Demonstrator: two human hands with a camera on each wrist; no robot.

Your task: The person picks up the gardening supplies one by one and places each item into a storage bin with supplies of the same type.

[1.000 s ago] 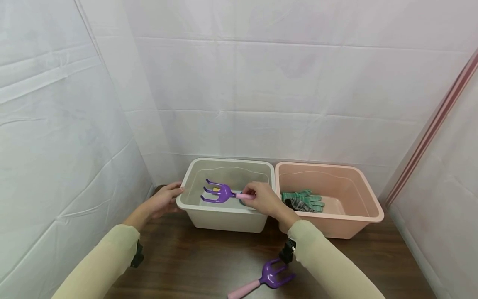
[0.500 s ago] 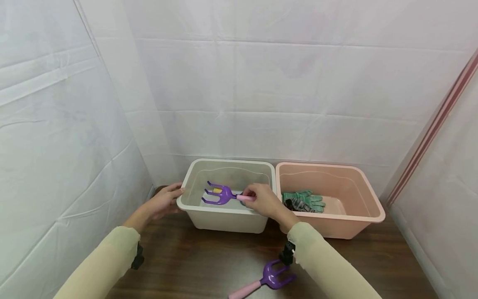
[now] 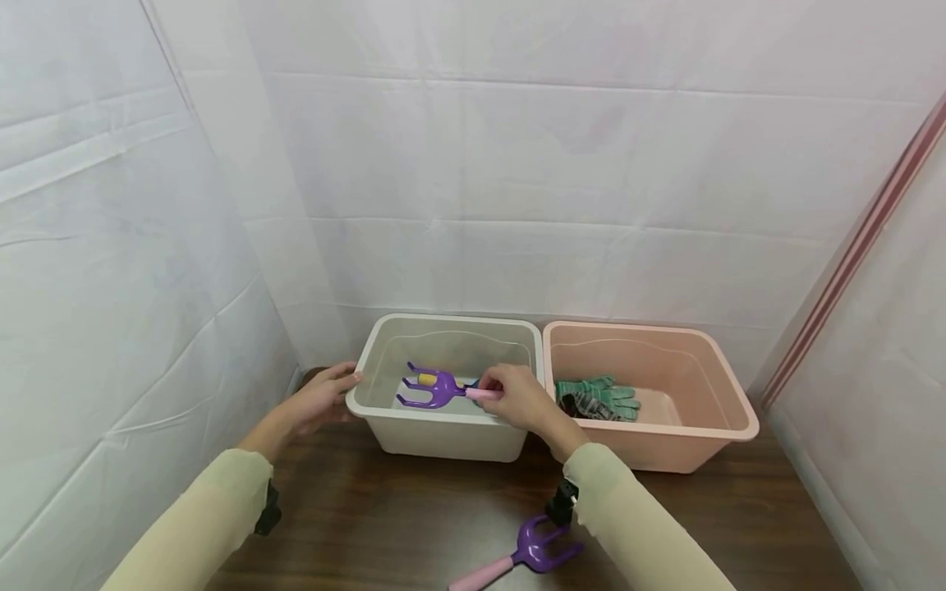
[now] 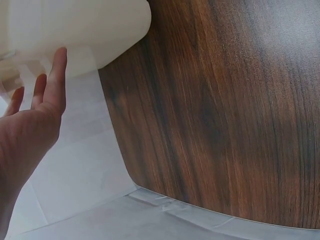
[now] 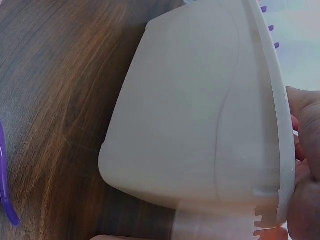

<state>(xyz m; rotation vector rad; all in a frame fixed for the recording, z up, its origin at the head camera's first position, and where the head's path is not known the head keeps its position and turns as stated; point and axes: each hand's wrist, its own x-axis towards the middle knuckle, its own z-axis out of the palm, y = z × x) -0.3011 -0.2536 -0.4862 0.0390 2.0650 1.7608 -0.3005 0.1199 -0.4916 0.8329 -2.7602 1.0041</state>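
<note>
In the head view my right hand pinches the pink handle of a purple three-pronged hand cultivator. It lies level over the inside of the white bin, its prongs pointing left. A yellow piece and something blue show beneath it, partly hidden. My left hand is at the bin's left end, fingers near the rim; in the left wrist view the fingers look fairly straight against the pale wall. From the right wrist, the right hand appears beyond the bin's rim, and only purple prong tips show.
A pink bin stands right beside the white one, with a green glove and a grey-black glove inside. Another purple cultivator with a pink handle lies on the dark wooden table. White sheeting surrounds the table.
The right hand and the cultivator have sunk slightly, and more of the yellow and blue thing beneath shows. The left hand stays at the bin's left end.
</note>
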